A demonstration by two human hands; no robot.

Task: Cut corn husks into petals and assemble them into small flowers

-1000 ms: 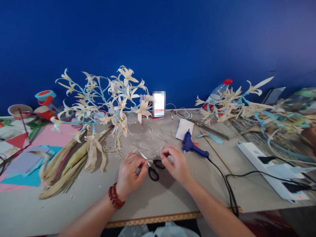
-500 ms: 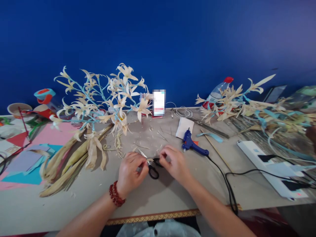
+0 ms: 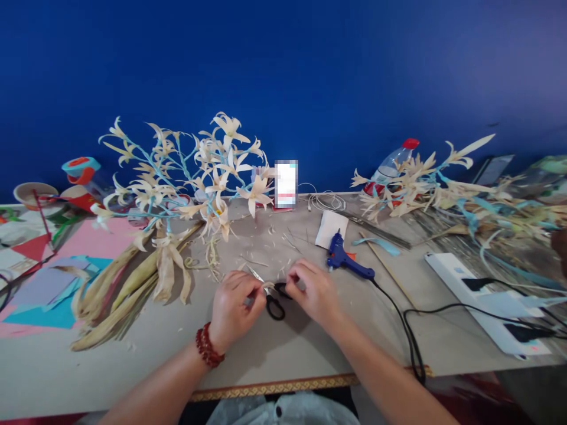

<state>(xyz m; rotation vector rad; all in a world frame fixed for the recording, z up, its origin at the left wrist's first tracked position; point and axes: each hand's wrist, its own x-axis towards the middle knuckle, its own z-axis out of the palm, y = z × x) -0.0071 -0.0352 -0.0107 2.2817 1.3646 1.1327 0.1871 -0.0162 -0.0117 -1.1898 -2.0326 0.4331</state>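
Note:
My left hand, with a red bead bracelet at its wrist, is closed in a pinch. A small pale strip of husk pokes out from its fingertips. Facing it, my right hand is also pinched; whatever its fingers hold is too small to make out. Beneath and between both hands lie scissors with black handles, their blades pointing away to the left. To the left, dried corn husks lie in a bundle. Behind them stand pale husk flowers on light-blue stems.
A blue glue gun rests by a white pad, its black cord running right. A white power strip with plugs lies at right. More husk flowers and a bottle are behind. Coloured paper covers the left.
Both hands stay almost in place, still pinched close together. Slightly more of the pale husk strip shows at the left fingertips. The view has shifted very slightly.

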